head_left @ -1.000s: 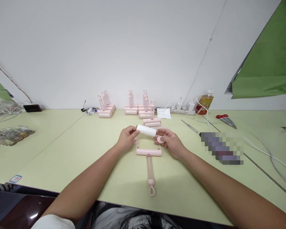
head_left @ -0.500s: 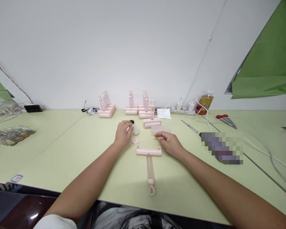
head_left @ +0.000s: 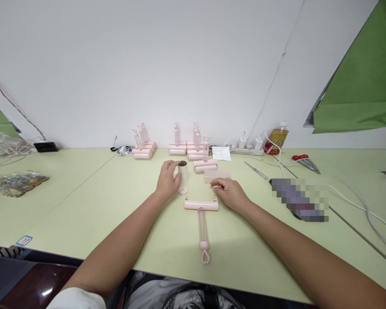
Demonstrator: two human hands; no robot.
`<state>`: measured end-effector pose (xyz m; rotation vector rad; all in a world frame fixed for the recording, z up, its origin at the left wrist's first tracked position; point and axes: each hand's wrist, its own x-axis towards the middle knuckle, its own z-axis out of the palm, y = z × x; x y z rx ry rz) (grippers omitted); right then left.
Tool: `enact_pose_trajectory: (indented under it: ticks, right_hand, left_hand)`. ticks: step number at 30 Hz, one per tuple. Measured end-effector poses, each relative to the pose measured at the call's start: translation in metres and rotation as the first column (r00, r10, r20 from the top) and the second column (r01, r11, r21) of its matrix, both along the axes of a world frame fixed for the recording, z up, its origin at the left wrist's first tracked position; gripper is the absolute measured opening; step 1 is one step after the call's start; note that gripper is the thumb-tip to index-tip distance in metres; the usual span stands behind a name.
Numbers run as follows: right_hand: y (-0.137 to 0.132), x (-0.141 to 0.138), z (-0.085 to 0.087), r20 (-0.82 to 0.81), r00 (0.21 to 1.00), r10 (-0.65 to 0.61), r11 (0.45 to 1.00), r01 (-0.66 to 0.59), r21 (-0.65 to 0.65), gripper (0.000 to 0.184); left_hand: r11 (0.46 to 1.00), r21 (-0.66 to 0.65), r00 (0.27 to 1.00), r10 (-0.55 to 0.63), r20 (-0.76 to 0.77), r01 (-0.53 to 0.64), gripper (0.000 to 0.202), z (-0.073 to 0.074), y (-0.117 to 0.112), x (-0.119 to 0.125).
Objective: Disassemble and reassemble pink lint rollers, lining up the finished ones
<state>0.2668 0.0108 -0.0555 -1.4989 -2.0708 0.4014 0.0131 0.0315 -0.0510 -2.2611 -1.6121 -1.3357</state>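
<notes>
A white lint roll (head_left: 184, 172) with a dark open core stands upright on the table. My left hand (head_left: 167, 180) is curled against its left side, thumb and forefinger touching it. Just below lies a flat pink end cap (head_left: 182, 190). My right hand (head_left: 230, 193) is closed, with a second pink disc (head_left: 216, 186) partly visible at its fingertips. Between my forearms lies a pink lint roller handle (head_left: 202, 206), its bracket toward the far side and its heart-shaped loop toward me. A translucent pink cover (head_left: 217, 175) lies just beyond my right fingers.
Several assembled pink lint rollers (head_left: 206, 165) stand near the wall. To the right are a knife (head_left: 256, 170), red-handled snips (head_left: 304, 162), a power strip (head_left: 246, 151), a drink bottle (head_left: 278, 138) and loose cables. Clear-wrapped items (head_left: 19, 182) lie far left.
The lint roll has gone from tilted to upright and shifted slightly right with my left hand. My right fingertips have drawn in a little around the disc. The handle has not moved.
</notes>
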Motion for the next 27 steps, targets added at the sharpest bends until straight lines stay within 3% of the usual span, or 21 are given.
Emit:
enact_pose_trajectory:
  ticks: [2,4,8,10,19,27]
  right_hand:
    - [0.001,0.001,0.001,0.055,0.998,-0.032,0.999,0.03,0.032,0.025]
    - [0.002,0.001,0.001,0.101,0.994,-0.03,0.998,0.024,0.059,0.026]
    - [0.003,0.0,-0.001,0.101,0.995,0.01,0.998,-0.016,0.065,0.025]
    - [0.003,0.0,-0.002,0.072,0.997,0.028,0.998,-0.032,0.062,0.021]
    - [0.001,-0.002,-0.004,0.016,0.983,0.185,0.977,-0.186,0.101,0.023]
    - [-0.002,-0.001,-0.002,0.05,0.983,0.176,0.984,-0.177,0.006,0.035]
  left_hand:
    - [0.988,-0.107,0.993,0.111,0.034,-0.107,0.03,0.008,-0.004,0.0]
    - [0.938,-0.285,0.98,0.195,-0.035,-0.196,0.019,0.015,-0.009,0.0]
    - [0.768,-0.574,0.954,0.17,-0.247,-0.285,0.019,0.016,-0.013,0.001]
    - [0.74,-0.612,0.954,0.136,-0.269,-0.278,0.02,0.011,-0.013,0.003]
    - [0.772,-0.605,0.968,0.053,-0.245,-0.195,0.025,0.001,-0.017,0.016]
    - [0.811,-0.582,0.988,-0.036,-0.148,-0.058,0.035,0.007,-0.022,0.021]
